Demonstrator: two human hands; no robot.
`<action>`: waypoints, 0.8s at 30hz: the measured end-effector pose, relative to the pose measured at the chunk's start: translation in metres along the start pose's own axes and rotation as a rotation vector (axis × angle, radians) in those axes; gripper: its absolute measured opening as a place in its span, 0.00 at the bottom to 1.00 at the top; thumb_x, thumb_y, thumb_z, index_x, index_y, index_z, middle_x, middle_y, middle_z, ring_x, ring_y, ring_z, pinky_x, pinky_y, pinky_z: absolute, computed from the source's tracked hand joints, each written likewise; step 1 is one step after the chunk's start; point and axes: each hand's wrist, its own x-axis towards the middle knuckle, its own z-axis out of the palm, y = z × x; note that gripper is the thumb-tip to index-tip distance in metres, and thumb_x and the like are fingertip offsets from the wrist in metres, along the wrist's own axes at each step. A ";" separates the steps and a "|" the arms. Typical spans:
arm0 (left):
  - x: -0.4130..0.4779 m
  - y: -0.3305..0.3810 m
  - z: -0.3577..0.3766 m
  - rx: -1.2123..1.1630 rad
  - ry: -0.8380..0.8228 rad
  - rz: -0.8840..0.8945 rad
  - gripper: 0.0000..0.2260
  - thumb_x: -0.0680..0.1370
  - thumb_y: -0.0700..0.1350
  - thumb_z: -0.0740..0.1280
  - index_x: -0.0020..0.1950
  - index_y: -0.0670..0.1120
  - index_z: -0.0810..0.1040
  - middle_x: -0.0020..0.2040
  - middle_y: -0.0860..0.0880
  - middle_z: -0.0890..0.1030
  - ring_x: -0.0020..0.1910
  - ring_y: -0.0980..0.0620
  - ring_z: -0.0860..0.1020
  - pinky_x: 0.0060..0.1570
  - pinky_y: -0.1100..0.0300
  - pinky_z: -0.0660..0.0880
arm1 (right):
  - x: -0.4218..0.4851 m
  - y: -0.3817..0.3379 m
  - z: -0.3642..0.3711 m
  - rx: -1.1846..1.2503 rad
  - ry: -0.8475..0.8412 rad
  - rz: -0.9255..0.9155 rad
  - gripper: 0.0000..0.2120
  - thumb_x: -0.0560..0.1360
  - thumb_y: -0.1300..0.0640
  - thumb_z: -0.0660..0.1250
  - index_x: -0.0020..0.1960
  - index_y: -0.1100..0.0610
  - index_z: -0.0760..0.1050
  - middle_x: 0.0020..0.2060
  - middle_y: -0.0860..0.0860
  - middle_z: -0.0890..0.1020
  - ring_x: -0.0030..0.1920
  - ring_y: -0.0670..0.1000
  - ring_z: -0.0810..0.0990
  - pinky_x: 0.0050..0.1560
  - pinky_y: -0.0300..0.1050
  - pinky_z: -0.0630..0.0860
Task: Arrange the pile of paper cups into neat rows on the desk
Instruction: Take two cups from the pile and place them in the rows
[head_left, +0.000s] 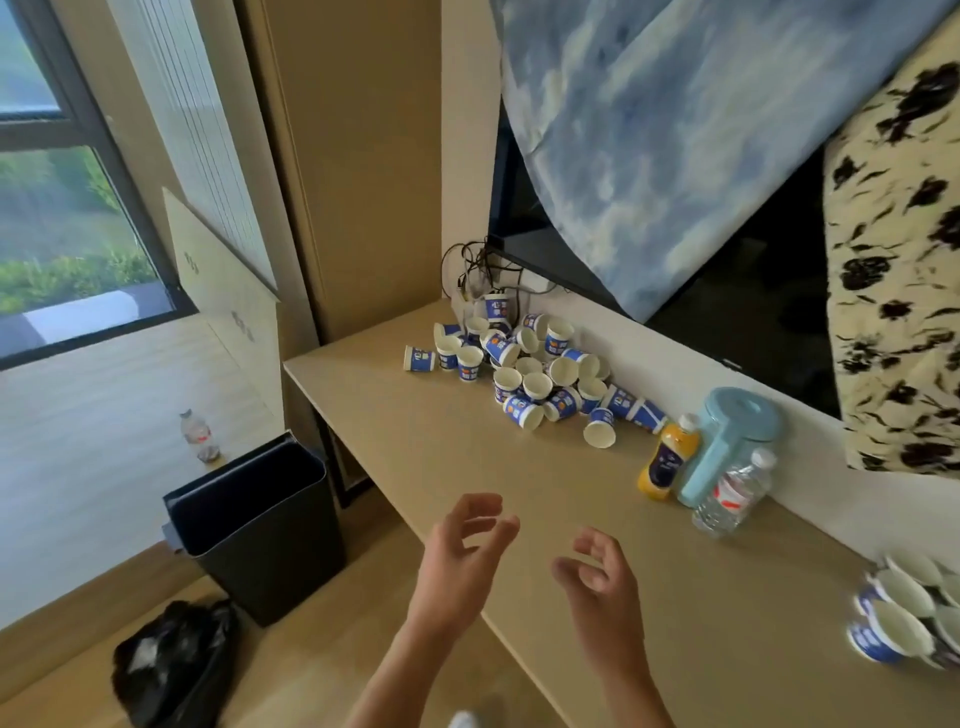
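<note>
"Dozens of paper cups (524, 369) lay in a loose heap at the far end of the desk (441, 467), close to the wall. Some stood upright, others were tipped on their sides."

"And your hands?"

"Both hung over the near edge of the desk, well apart from the heap. My left hand (462, 551) was empty, with its fingers loosely curled. My right hand (597, 577) was just as relaxed and gripped nothing."

"Were there cups anywhere else?"

"A second cluster of cups (904, 613) sat at the right edge of my view, packed close together with their white mouths showing. It was too blurred for me to count."

"What stood between the two groups?"

"An orange bottle (667, 457), a pale blue jug (727, 441) and a clear water bottle (732, 493) stood just beside one another along the wall. On the floor to my left stood a black bin (254, 525), with a black bag (171, 660) near it."
</note>
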 end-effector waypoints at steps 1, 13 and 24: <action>0.016 -0.003 -0.004 0.008 0.004 -0.005 0.06 0.78 0.52 0.72 0.55 0.55 0.81 0.53 0.59 0.83 0.52 0.65 0.80 0.52 0.61 0.77 | 0.015 0.001 0.011 0.003 -0.001 0.004 0.19 0.75 0.66 0.73 0.63 0.56 0.73 0.56 0.49 0.79 0.52 0.41 0.79 0.39 0.26 0.74; 0.234 -0.010 -0.075 0.096 0.001 -0.080 0.10 0.77 0.55 0.72 0.57 0.55 0.80 0.54 0.56 0.84 0.53 0.59 0.82 0.54 0.56 0.80 | 0.184 -0.016 0.150 0.054 -0.032 0.038 0.18 0.75 0.62 0.74 0.62 0.53 0.75 0.57 0.48 0.80 0.53 0.46 0.82 0.46 0.36 0.75; 0.458 -0.072 -0.101 0.176 -0.042 -0.282 0.15 0.77 0.54 0.73 0.59 0.47 0.80 0.52 0.49 0.83 0.45 0.52 0.79 0.45 0.59 0.76 | 0.266 -0.001 0.225 -0.027 0.073 0.197 0.17 0.74 0.65 0.74 0.61 0.59 0.76 0.56 0.51 0.80 0.47 0.43 0.84 0.43 0.30 0.76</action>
